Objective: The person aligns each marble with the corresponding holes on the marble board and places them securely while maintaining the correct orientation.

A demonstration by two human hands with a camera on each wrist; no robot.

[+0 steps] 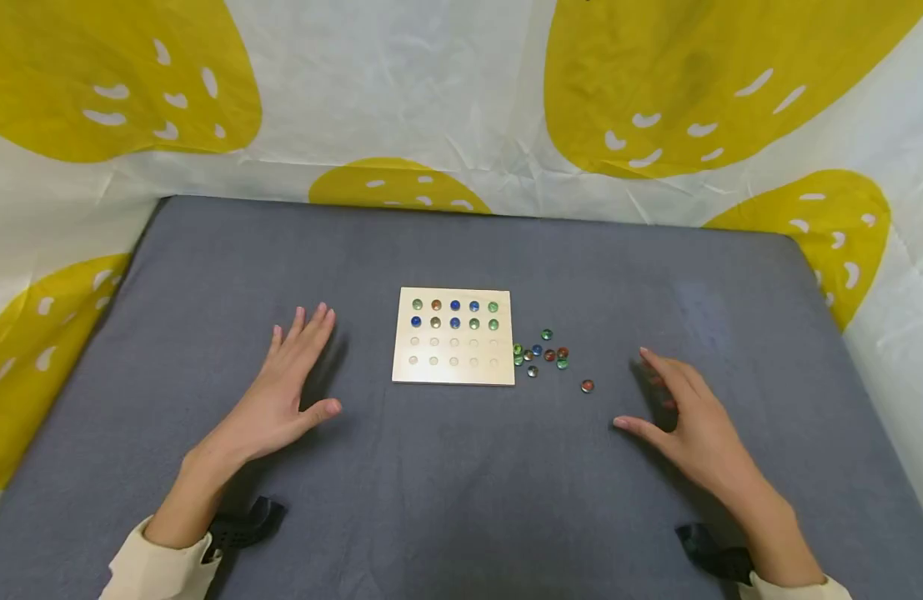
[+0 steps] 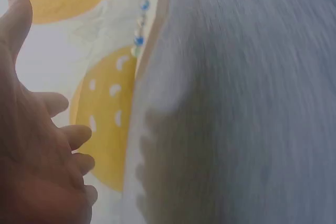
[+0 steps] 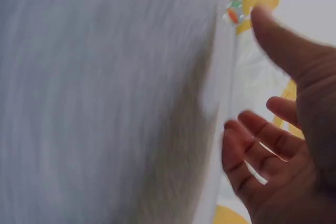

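Note:
A pale wooden board (image 1: 453,373) lies flat mid-table, with rows of round hollows. Glass marbles (image 1: 455,306) in green, blue and reddish brown fill its two far rows; the two near rows of hollows hold none. Just off its right edge lies a loose group of marbles (image 1: 549,355), with a reddish one (image 1: 587,386) set apart toward the right hand. My left hand (image 1: 284,400) hovers left of the board, fingers spread and nothing in it. To the right of the loose marbles is my right hand (image 1: 694,425), fingers relaxed and slightly bent, thumb apart, also holding nothing.
A grey cloth (image 1: 461,500) covers the table. White fabric with yellow patches (image 1: 401,183) hangs behind and along both sides. Dark straps (image 1: 243,527) sit at both wrists, below cream sleeves (image 1: 161,567).

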